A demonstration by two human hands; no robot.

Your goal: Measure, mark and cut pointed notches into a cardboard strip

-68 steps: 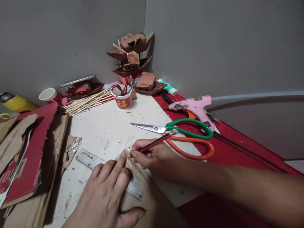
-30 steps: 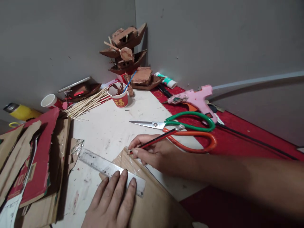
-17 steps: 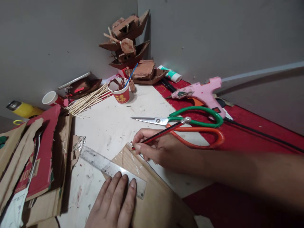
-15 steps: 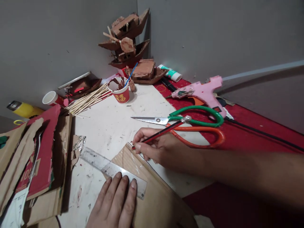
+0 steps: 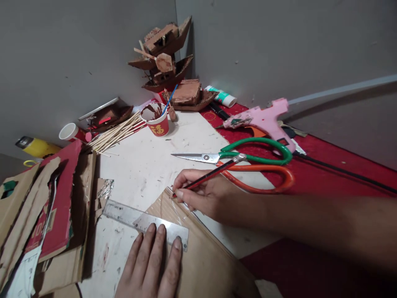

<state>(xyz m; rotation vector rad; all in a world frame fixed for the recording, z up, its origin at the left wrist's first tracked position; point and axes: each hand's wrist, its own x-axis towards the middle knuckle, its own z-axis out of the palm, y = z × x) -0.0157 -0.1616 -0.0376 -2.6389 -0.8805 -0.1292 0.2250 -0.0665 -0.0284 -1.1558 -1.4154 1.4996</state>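
A metal ruler (image 5: 120, 212) lies slanted across a brown cardboard piece (image 5: 204, 260) and the white board. My left hand (image 5: 153, 260) rests flat on the cardboard, its fingers spread and some fingertips on the ruler's lower edge. In my right hand (image 5: 206, 194) a red and black pencil (image 5: 214, 174) is pinched, its tip down near the cardboard's upper corner. Thin lines show on the cardboard by that corner. Scissors (image 5: 214, 158) with green and orange handles lie open just beyond my right hand.
Cardboard scraps (image 5: 62, 198) are piled at the left. Thin sticks (image 5: 116, 132), a red paper cup (image 5: 158, 124) and brown model boats (image 5: 167, 62) stand at the back. A pink glue gun (image 5: 266, 120) lies on the red surface at the right.
The ruler has turned slightly, its right end shifting up and left. My left hand's fingers have spread a little more. My right hand with the pencil has hardly moved.
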